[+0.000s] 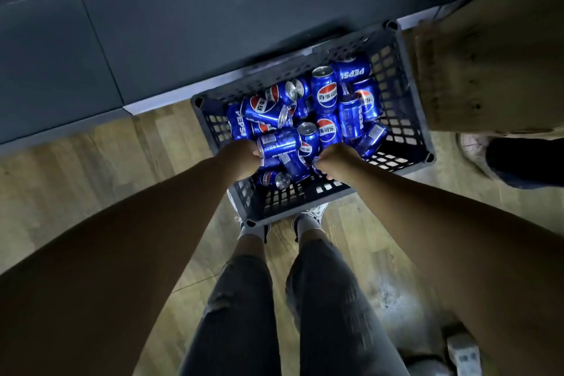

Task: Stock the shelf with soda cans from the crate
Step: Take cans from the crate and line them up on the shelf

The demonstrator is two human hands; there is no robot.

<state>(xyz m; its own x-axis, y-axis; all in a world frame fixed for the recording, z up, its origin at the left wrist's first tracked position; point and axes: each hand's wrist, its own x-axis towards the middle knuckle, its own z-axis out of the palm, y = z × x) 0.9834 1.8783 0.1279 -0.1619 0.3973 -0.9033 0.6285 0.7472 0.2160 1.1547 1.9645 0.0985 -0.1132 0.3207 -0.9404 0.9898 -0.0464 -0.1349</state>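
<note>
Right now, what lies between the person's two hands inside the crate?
In the head view, blue soda cans lie jumbled between the left hand and the right hand, piled inside the crate.

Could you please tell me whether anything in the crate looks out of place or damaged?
The soda cans lie jumbled in the crate, most on their sides and pointing every way, a few upright. No spill or dent shows.
</note>
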